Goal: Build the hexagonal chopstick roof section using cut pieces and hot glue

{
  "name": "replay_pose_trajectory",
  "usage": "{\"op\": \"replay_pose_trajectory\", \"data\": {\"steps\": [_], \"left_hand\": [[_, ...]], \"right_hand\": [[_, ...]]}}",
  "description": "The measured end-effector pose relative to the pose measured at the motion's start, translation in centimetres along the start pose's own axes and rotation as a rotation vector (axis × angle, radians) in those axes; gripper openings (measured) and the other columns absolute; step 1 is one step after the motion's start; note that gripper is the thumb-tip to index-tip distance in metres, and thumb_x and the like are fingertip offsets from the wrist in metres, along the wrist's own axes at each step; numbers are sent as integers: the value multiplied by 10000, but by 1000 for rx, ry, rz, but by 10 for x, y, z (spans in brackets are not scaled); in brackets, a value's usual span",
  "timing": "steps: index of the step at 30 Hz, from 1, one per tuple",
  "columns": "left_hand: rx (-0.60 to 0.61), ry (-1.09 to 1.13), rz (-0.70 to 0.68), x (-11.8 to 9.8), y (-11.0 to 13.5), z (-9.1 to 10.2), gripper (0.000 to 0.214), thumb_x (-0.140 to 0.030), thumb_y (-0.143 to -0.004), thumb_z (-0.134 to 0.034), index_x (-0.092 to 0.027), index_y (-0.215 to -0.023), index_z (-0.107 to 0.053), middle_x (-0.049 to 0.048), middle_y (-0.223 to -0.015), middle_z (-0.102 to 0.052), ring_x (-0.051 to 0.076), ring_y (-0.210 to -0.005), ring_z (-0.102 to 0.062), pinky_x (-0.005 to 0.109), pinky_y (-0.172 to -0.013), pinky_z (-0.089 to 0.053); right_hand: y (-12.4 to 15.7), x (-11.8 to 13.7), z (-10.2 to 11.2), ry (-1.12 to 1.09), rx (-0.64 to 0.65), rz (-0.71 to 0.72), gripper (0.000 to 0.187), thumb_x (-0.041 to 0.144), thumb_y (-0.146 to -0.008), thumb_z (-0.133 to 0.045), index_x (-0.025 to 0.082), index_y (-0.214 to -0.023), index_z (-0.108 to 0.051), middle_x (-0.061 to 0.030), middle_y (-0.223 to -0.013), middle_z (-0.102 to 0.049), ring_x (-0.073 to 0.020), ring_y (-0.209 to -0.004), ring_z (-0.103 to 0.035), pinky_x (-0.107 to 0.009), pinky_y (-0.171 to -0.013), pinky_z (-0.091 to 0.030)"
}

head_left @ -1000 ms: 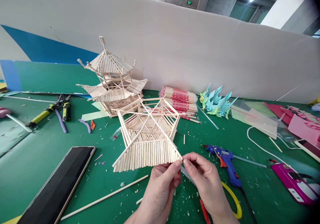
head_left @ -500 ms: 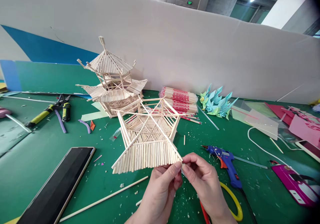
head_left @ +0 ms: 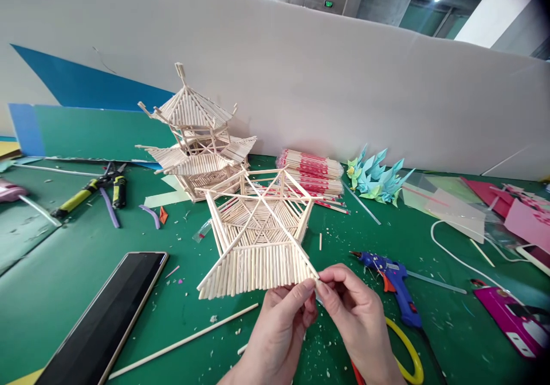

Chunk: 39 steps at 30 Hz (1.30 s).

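A hexagonal roof piece [head_left: 258, 236] made of thin wooden sticks stands tilted on the green mat [head_left: 64, 270]. My left hand [head_left: 279, 327] pinches the lower right corner of its front panel from below. My right hand [head_left: 356, 316] pinches the same corner tip from the right, fingers pressed together. Behind it stands a finished stick pagoda [head_left: 193, 138].
A phone [head_left: 103, 316] lies at the lower left and a long loose stick [head_left: 184, 339] in front. Yellow-handled cutters [head_left: 92, 187] sit at the left. A blue glue gun [head_left: 393, 285], yellow-handled scissors [head_left: 408, 356], a chopstick bundle [head_left: 311, 170], paper cranes [head_left: 378, 176] and pink sheets [head_left: 524, 219] are to the right.
Both hands stay pinched on the roof's corner; the view has drifted slightly and the roof piece barely shifted.
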<state>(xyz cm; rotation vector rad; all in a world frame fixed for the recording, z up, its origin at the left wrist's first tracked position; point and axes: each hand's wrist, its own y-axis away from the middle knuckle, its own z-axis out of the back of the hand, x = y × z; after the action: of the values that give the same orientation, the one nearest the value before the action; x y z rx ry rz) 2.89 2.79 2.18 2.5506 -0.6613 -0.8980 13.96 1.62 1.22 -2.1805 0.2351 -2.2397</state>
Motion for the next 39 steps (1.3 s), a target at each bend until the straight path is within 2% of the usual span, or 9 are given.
{"op": "replay_pose_trajectory", "data": {"steps": [6, 10, 14, 21, 27, 39], "left_hand": [[19, 4, -13, 0, 0, 0, 245, -212, -671, -725, -114, -495, -585, -6, -530, -509, 64, -515, -372, 199, -527, -325], [12, -15, -14, -1, 0, 1, 246, -217, -674, -724, -122, -496, -584, -5, -532, -499, 87, -552, -427, 212, -543, -325], [17, -40, -19, -3, 0, 1, 256, -230, -678, -722, -129, -495, -573, -6, -545, -491, 102, -585, -454, 218, -552, -326], [12, -74, -23, -2, 0, 2, 290, -250, -677, -719, -131, -473, -551, -26, -526, -458, 82, -540, -382, 224, -578, -348], [2, -75, -12, -2, 0, 1, 281, -257, -671, -723, -132, -484, -556, -21, -534, -467, 88, -554, -396, 226, -588, -353], [16, -72, -21, -2, 1, 2, 273, -252, -679, -713, -133, -490, -556, -13, -538, -467, 103, -576, -432, 232, -580, -356]], "right_hand": [[2, 1, 0, 189, -42, 34, 99, 286, -825, -575, 198, -788, -599, 3, -702, -555, -115, -572, -531, -207, -501, -448], [3, 3, -1, 221, -40, 21, 128, 313, -832, -563, 201, -775, -592, 8, -681, -548, -113, -562, -518, -207, -503, -442], [2, 7, -1, 219, -28, 5, 131, 309, -832, -566, 202, -764, -600, 18, -663, -565, -100, -553, -544, -184, -506, -445], [1, 9, -2, 114, -32, -69, 139, 318, -813, -597, 190, -761, -607, 23, -624, -586, -95, -541, -569, -167, -503, -466], [0, 9, -3, 71, -39, -115, 150, 320, -792, -617, 184, -733, -593, 25, -599, -578, -100, -524, -561, -173, -487, -461], [0, 8, -3, 157, -71, -72, 158, 333, -786, -611, 195, -714, -585, 29, -575, -588, -96, -504, -526, -167, -471, -438]]}}
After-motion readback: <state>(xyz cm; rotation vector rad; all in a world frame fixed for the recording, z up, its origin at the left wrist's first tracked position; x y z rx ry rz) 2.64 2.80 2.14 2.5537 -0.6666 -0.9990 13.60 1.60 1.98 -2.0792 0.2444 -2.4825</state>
